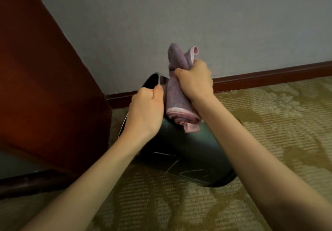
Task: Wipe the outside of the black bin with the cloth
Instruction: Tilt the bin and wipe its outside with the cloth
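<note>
The black bin (pixel 181 151) lies tilted on the carpet, its open mouth turned up and to the left, its scratched base towards me. My left hand (pixel 145 110) grips the bin's rim near the top, fingers curled over the edge. My right hand (pixel 195 81) holds a bunched purple cloth with pink edging (pixel 177 103). The cloth's lower end rests against the bin's outer side just below the rim; its upper end sticks up above my fist.
A dark red-brown wooden furniture panel (pixel 41 80) stands close on the left. A grey wall (pixel 179 15) with a dark red skirting board (pixel 269 76) runs behind the bin. Patterned olive carpet (pixel 269 123) spreads to the right and front.
</note>
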Motion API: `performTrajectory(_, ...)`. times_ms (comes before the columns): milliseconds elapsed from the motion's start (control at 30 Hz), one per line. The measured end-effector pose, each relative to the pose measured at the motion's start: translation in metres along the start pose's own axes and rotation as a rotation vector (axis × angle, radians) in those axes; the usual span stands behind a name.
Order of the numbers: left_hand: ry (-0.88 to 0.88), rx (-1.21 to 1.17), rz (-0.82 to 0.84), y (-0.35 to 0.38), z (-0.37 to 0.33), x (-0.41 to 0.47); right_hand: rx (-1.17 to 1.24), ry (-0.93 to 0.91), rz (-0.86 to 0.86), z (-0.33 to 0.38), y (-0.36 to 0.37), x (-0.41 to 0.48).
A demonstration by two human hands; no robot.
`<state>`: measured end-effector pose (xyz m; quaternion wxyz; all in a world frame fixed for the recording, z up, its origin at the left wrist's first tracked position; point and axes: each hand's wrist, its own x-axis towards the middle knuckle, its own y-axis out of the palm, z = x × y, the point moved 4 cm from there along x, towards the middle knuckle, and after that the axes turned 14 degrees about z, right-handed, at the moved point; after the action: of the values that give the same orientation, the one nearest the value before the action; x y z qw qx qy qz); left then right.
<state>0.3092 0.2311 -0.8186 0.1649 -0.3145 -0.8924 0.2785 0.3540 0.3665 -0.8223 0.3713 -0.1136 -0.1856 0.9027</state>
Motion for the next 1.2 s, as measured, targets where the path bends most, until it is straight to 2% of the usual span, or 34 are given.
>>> performTrajectory(267,-0.144,-0.090,0.072,-0.019,0.018,0.022,0.133,-0.173,-0.184,0.014,0.049,-0.084)
performTrajectory(467,-0.192,-0.214,0.080,-0.014,0.024,0.019,0.061,-0.188,-0.168,0.017,0.045,-0.075)
performTrajectory(667,-0.163,-0.266,0.055,0.000,0.016,0.012,-0.037,-0.078,-0.096,0.017,0.017,-0.028)
performTrajectory(933,-0.004,-0.140,0.109,0.011,-0.004,-0.001,-0.098,0.110,0.187,-0.006,-0.002,0.058)
performTrajectory(1067,0.064,0.009,0.046,0.007,-0.014,0.009,-0.082,0.081,0.126,-0.018,-0.010,0.065)
performTrajectory(1200,0.020,0.092,0.029,-0.004,0.000,0.019,-0.116,0.121,0.061,-0.050,-0.024,0.051)
